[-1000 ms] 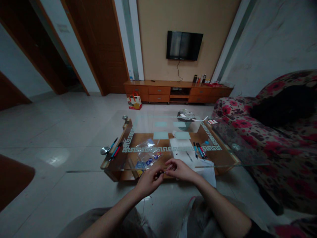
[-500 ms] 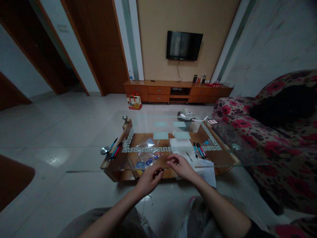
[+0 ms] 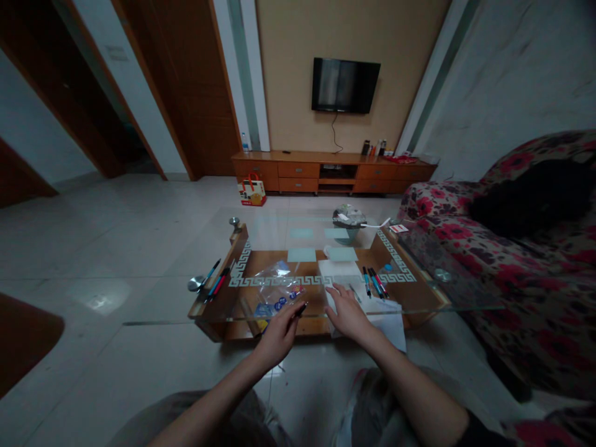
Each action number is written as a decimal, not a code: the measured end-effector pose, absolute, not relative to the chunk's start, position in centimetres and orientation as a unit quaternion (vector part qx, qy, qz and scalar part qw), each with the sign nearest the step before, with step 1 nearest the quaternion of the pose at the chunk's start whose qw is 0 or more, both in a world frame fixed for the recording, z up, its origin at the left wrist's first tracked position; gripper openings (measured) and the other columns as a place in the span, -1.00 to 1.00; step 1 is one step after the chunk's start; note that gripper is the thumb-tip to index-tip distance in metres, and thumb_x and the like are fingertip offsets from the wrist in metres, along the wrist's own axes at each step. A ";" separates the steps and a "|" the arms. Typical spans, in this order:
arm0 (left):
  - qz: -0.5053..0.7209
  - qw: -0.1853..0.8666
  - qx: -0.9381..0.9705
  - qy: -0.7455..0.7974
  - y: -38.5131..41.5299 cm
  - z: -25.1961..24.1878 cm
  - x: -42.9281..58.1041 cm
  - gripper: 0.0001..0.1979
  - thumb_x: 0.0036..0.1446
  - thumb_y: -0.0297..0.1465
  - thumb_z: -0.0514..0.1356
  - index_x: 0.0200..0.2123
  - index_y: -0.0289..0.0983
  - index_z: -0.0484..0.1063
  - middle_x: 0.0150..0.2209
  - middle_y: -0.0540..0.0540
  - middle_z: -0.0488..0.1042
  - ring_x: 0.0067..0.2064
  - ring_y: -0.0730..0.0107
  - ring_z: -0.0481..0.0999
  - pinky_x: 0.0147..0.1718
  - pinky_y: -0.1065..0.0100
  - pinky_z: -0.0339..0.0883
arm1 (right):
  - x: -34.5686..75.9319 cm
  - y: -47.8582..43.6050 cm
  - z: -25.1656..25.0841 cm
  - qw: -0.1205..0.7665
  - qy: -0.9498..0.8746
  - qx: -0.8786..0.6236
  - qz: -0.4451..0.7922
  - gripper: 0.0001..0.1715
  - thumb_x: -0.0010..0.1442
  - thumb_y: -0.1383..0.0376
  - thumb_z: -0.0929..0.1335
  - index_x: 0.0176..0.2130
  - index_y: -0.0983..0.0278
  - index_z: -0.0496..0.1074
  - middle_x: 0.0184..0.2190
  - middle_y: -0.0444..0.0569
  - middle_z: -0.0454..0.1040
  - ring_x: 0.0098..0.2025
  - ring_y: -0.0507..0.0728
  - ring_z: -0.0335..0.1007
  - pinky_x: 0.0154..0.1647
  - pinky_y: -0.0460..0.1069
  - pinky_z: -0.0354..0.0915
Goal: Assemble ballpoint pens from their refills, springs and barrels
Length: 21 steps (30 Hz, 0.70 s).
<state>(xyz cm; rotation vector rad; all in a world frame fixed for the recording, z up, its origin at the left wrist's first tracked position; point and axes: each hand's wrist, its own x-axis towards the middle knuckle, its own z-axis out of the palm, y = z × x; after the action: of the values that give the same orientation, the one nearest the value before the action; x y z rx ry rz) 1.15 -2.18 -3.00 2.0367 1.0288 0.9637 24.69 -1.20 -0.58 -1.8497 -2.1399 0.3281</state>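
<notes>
My left hand (image 3: 280, 330) is closed on a dark pen (image 3: 302, 308) at the near edge of the glass table; only a short end of it sticks out past the fingers. My right hand (image 3: 347, 310) is open, fingers apart, over the glass beside a lone pen (image 3: 355, 293) and white paper (image 3: 388, 329). Right of that hand lie several blue, black and red pens (image 3: 375, 283). At the table's left end is another group of pens (image 3: 216, 284). A clear plastic bag (image 3: 274, 287) with blue round marks lies beyond my left hand.
The glass coffee table (image 3: 274, 315) has a brown wooden shelf below. A bin (image 3: 349, 222) stands behind it, and a flowered sofa (image 3: 447, 217) is on the right. Farther back are a TV cabinet (image 3: 261, 166) and a paper gift bag (image 3: 252, 191).
My hands have drawn apart. The right hand has moved slightly right and its curled fingers have spread; the dark pen now shows more clearly in my left hand.
</notes>
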 end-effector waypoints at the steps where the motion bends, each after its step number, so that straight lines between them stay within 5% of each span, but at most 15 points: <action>1: 0.369 0.327 0.777 0.391 -2.2 -3.0 1.2 -0.56 0.31 -0.49 0.01 0.22 -0.18 0.30 0.08 -0.22 0.45 0.05 0.23 0.47 0.09 0.11 0.32 | 24.7 -1.2 -0.5 0.137 -0.743 -0.645 0.116 -0.34 0.23 0.22 0.31 0.28 0.25 0.21 0.28 0.14 0.20 0.23 0.31 0.14 0.20 0.13 0.11; 9: 0.381 0.320 0.776 0.388 -2.2 -2.6 1.2 -0.56 0.30 -0.51 0.00 0.21 -0.17 0.31 0.05 -0.21 0.45 0.04 0.25 0.45 0.07 0.11 0.33 | 24.8 -1.4 -0.8 0.062 -0.722 -0.676 0.129 -0.19 0.22 0.15 0.32 0.38 0.10 0.03 0.41 0.00 -0.03 0.28 0.40 0.02 0.15 0.22 0.13; 21: 0.381 0.323 0.777 0.384 -2.5 -2.2 1.2 -0.58 0.30 -0.50 0.00 0.18 -0.18 0.34 0.04 -0.19 0.46 0.05 0.26 0.45 0.09 0.14 0.32 | 25.1 -1.3 -1.5 0.099 -0.732 -0.662 0.127 -0.26 0.22 0.19 0.33 0.33 0.19 0.15 0.37 0.08 0.09 0.25 0.42 0.08 0.10 0.26 0.19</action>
<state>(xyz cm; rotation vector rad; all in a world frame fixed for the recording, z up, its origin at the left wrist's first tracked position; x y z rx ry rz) 1.19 -2.47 -2.21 2.0385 1.0084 0.9989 25.07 -1.34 -1.47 -1.9590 -2.1639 0.3760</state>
